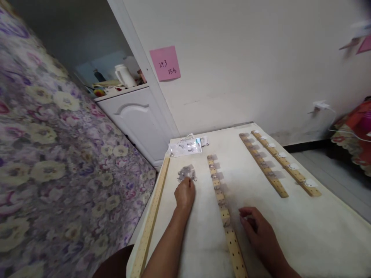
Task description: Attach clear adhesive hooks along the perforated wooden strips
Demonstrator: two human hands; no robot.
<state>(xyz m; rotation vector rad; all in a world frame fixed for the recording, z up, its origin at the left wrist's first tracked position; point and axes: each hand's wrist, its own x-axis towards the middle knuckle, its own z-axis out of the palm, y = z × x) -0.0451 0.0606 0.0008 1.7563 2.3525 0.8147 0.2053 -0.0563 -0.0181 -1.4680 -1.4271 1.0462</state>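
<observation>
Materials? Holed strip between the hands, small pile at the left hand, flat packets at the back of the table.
Holed strip: probably wood, matte; pale tan, though coated plastic or metal isn't ruled out.
Small pile: maybe clear plastic plus metal; greyish, see-through look, too blurred to be sure.
Flat packets: likely plastic, perhaps with card; whitish sheen, printed-looking marks.

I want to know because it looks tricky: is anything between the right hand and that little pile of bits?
Yes. The middle wooden strip lies on the table between the right hand and the pile. The left hand is right at the pile's near edge, with nothing visible between them.
</observation>
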